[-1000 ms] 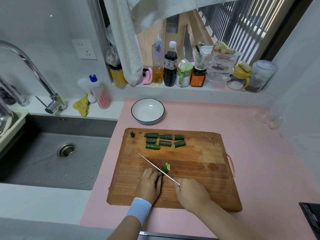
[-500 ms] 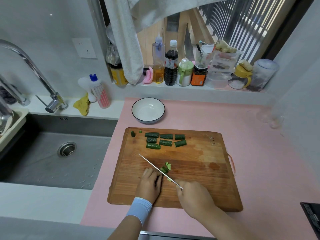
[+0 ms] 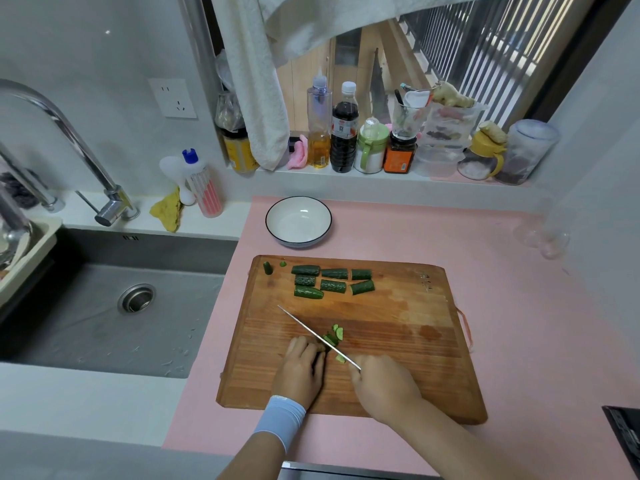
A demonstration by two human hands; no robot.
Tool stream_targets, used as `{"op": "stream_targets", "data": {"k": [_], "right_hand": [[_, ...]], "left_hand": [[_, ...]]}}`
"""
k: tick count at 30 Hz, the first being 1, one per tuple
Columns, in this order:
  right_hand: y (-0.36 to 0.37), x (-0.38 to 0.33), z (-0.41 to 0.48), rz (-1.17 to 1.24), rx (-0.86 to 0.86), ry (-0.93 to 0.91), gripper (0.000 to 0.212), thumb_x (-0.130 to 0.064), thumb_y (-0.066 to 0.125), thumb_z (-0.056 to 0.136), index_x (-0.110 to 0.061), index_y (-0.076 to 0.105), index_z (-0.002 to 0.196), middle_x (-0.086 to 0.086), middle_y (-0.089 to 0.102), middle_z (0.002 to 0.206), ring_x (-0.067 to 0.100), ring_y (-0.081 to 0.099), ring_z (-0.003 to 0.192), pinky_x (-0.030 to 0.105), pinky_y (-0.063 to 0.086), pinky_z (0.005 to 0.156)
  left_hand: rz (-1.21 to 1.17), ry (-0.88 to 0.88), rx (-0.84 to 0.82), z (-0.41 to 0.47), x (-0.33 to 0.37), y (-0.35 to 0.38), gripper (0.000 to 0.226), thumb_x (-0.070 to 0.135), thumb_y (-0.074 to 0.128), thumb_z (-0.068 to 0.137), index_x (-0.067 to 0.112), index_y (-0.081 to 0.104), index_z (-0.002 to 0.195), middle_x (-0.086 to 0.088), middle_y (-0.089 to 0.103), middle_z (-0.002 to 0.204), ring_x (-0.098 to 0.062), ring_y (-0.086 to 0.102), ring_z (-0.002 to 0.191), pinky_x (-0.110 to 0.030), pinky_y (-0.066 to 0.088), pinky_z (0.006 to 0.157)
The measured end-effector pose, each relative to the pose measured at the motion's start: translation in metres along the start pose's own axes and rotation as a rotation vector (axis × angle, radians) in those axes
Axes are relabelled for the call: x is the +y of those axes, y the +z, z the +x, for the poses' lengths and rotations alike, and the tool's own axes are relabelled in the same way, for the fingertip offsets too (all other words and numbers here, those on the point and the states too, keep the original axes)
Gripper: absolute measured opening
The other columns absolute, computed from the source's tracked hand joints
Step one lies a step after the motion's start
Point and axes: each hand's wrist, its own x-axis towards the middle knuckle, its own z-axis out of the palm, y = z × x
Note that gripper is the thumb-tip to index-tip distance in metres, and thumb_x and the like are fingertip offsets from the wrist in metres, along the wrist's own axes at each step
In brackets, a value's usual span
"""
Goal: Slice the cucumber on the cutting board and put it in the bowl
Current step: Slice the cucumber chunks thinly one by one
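Wooden cutting board is being used as the work surface on the pink bench, and the slicing is judged to be only partly done. A short cucumber piece is being pinned near the board's front edge by the left hand, with the fingers being curled down over it. The knife is being gripped by its handle in the right hand, and the blade is being laid slantwise across the piece. A few thin slices are being gathered just beside the blade.

Several thicker chunks are being kept in rows toward the board's back edge, not yet sliced, with two small end bits at its back left corner. Nothing is being shown inside the white bowl, which is being kept just behind the board's back edge. The transfer is therefore judged not yet begun, and most of the cutting is judged to be left.

Much of the pinned piece is being hidden under the left fingers, so its remaining length cannot be told. The knife handle is being covered wholly by the right hand. Whether the blade edge is touching the board cannot be told.
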Motion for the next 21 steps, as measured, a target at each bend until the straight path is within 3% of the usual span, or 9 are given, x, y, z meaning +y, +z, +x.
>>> {"op": "stream_targets", "data": {"k": [4, 7, 12, 21], "right_hand": [[-0.004, 0.001, 0.001, -0.003, 0.01, -0.012, 0.026, -0.035, 0.039, 0.101, -0.024, 0.063, 0.1, 0.001, 0.068, 0.087, 0.028, 0.063, 0.084, 0.037, 0.051, 0.071], [-0.005, 0.002, -0.003, -0.01, 0.038, -0.042, 0.026, -0.036, 0.038, 0.1, -0.027, 0.062, 0.103, 0.0, 0.069, 0.086, 0.027, 0.063, 0.082, 0.037, 0.051, 0.069], [-0.006, 0.0, -0.013, -0.012, 0.057, -0.048, 0.027, -0.038, 0.038, 0.103, -0.024, 0.061, 0.097, 0.002, 0.069, 0.089, 0.027, 0.063, 0.084, 0.033, 0.039, 0.064], [-0.003, -0.009, -0.004, -0.008, -0.007, -0.014, 0.022, -0.03, 0.039, 0.102, -0.026, 0.05, 0.082, 0.002, 0.065, 0.083, 0.028, 0.061, 0.08, 0.032, 0.04, 0.064]], "left_hand": [[-0.019, 0.003, 0.01, 0.001, 0.0, 0.0, 0.004, 0.009, 0.064, 0.087, 0.01, 0.068, 0.088, 0.001, 0.057, 0.088, -0.015, 0.053, 0.086, -0.024, 0.046, 0.081], [-0.019, -0.003, 0.018, 0.001, 0.001, -0.001, 0.012, 0.001, 0.073, 0.079, 0.01, 0.067, 0.085, 0.001, 0.056, 0.085, -0.014, 0.052, 0.084, -0.02, 0.045, 0.082], [-0.009, 0.017, 0.029, 0.002, 0.004, -0.003, 0.015, -0.002, 0.076, 0.076, 0.009, 0.067, 0.081, 0.0, 0.056, 0.082, -0.012, 0.049, 0.083, -0.01, 0.037, 0.084], [-0.007, 0.004, 0.019, 0.002, 0.001, -0.002, 0.015, -0.002, 0.075, 0.076, 0.009, 0.068, 0.084, 0.0, 0.058, 0.083, -0.013, 0.052, 0.082, -0.014, 0.041, 0.083]]}}
